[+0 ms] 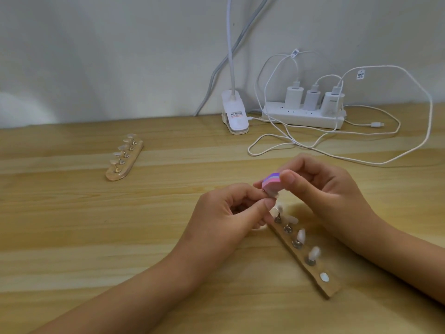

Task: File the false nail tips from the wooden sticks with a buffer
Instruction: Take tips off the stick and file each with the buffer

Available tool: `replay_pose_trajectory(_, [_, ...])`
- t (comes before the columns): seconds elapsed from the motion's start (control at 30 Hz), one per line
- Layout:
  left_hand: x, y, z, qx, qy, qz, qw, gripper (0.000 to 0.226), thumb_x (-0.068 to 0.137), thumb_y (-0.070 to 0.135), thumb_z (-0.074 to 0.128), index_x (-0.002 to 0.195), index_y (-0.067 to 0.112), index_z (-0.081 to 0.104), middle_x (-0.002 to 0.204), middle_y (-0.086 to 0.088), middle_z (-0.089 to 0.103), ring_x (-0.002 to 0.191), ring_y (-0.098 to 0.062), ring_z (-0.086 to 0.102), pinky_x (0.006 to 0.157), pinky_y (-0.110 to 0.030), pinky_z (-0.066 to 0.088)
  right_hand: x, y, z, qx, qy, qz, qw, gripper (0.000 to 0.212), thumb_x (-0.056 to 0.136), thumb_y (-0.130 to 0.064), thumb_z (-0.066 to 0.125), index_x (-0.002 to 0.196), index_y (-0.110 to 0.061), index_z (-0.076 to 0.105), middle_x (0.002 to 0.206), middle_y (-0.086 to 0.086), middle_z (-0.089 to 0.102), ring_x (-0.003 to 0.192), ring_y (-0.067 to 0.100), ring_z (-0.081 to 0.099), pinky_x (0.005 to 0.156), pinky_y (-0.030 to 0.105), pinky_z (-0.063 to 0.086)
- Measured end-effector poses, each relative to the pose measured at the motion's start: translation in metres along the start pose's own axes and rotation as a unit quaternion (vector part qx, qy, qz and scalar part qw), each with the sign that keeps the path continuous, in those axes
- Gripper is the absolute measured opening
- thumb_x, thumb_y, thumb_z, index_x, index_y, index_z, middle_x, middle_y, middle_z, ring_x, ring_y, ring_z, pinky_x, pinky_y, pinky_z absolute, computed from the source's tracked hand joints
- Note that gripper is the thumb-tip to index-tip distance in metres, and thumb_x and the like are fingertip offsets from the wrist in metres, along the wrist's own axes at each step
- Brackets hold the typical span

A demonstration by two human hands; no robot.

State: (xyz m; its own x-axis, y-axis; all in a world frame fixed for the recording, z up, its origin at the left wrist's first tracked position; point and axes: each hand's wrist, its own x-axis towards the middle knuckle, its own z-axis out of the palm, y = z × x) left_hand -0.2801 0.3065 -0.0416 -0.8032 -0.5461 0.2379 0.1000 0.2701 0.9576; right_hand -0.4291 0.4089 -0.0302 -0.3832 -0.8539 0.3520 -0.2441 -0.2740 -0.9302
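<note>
Both forearms reach in over the table [120, 237], and the hands meet fingertip to fingertip. The right hand [320, 186] pinches a small pink-and-purple striped buffer [271, 182] between thumb and curled fingers. The buffer's lower face touches a pale nail tip [273, 194], which the left hand [228, 213] pinches between thumb and forefinger. Just below those fingers lies a wooden stick [317, 270] with four whitish tips [301, 235] on metal pegs. A second stick [125, 162] lies well to the left.

Your table [72, 237] carries one wooden stick [304, 257] just under your right hand [325, 189], a second wooden stick [124, 162] well beyond your left hand [224, 213], and a clip lamp [234, 114], power strip [303, 116] and white cables [376, 124] beyond both.
</note>
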Motion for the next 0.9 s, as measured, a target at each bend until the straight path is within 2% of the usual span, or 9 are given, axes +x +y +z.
replay_pose_trajectory(0.13, [-0.0004,-0.0002,-0.0002,0.0,-0.003,0.002,1.0,0.009,0.086,0.014,0.071,0.081,0.019,0.075,0.067,0.002,0.072,0.066,-0.007,0.067,0.064,-0.019,0.053,0.0007,-0.0018,0.0024,0.001,-0.008,0.021,1.0,0.035,0.081,-0.046,0.066,0.085,-0.012,0.065,0.088,0.003,0.076,0.085,0.01,0.072,0.075,0.017,0.052])
replay_pose_trajectory(0.27, [0.0001,0.0014,-0.0007,-0.004,-0.002,-0.001,1.0,0.01,0.087,0.016,0.071,0.08,0.023,0.074,0.068,0.002,0.072,0.065,-0.007,0.066,0.062,-0.016,0.051,-0.0022,-0.0029,0.0025,-0.034,0.007,-0.015,0.999,0.032,0.081,-0.048,0.072,0.088,-0.017,0.067,0.097,0.007,0.075,0.097,0.025,0.071,0.087,0.042,0.054])
replay_pose_trajectory(0.3, [0.0005,0.0014,-0.0009,-0.005,-0.001,-0.003,1.0,0.01,0.087,0.015,0.071,0.08,0.022,0.074,0.067,0.002,0.072,0.064,-0.006,0.066,0.062,-0.016,0.051,-0.0021,-0.003,0.0028,-0.044,0.003,-0.013,0.999,0.03,0.08,-0.046,0.072,0.088,-0.018,0.066,0.097,0.006,0.075,0.096,0.025,0.07,0.087,0.043,0.054])
replay_pose_trajectory(0.43, [0.0006,0.0025,-0.0005,-0.009,0.0,-0.003,1.0,0.01,0.087,0.014,0.07,0.081,0.021,0.074,0.066,0.003,0.072,0.063,-0.005,0.065,0.061,-0.015,0.05,-0.0008,0.0005,0.0022,-0.039,0.013,0.006,0.999,0.027,0.079,-0.043,0.075,0.084,-0.019,0.065,0.093,0.006,0.075,0.092,0.022,0.071,0.085,0.036,0.054])
replay_pose_trajectory(0.57, [0.0,0.0021,0.0001,0.0,-0.004,0.005,1.0,0.008,0.087,0.014,0.07,0.082,0.019,0.074,0.067,0.002,0.071,0.064,-0.005,0.065,0.063,-0.017,0.05,0.0004,0.0012,0.0032,-0.019,-0.003,0.019,1.0,0.025,0.084,-0.041,0.068,0.082,-0.017,0.063,0.084,-0.001,0.075,0.081,0.008,0.07,0.074,0.016,0.051])
replay_pose_trajectory(0.67, [-0.0001,0.002,0.0005,-0.005,-0.002,0.004,1.0,0.005,0.087,0.014,0.07,0.084,0.017,0.074,0.068,0.002,0.072,0.065,-0.008,0.066,0.062,-0.017,0.051,-0.0018,0.0011,0.0029,-0.002,0.009,-0.008,1.0,0.026,0.087,-0.035,0.066,0.088,-0.009,0.063,0.089,0.009,0.074,0.086,0.015,0.071,0.076,0.018,0.052])
replay_pose_trajectory(0.8, [-0.0017,0.0039,-0.0002,-0.023,0.0,0.009,1.0,0.009,0.087,0.013,0.07,0.085,0.021,0.072,0.07,-0.001,0.073,0.066,-0.007,0.067,0.062,-0.016,0.051,-0.0006,0.0013,0.0042,0.011,-0.005,0.013,1.0,0.026,0.085,-0.035,0.065,0.086,-0.009,0.061,0.082,-0.003,0.074,0.073,-0.002,0.066,0.068,0.009,0.047])
replay_pose_trajectory(0.9, [-0.0007,0.005,-0.0001,-0.043,0.006,0.006,0.999,0.016,0.085,0.011,0.072,0.091,0.022,0.062,0.069,-0.002,0.073,0.065,-0.012,0.069,0.061,-0.017,0.051,-0.0019,0.0017,0.0028,0.022,0.008,-0.014,1.0,0.028,0.084,-0.032,0.063,0.09,-0.005,0.061,0.085,0.002,0.074,0.077,0.002,0.067,0.071,0.011,0.048])
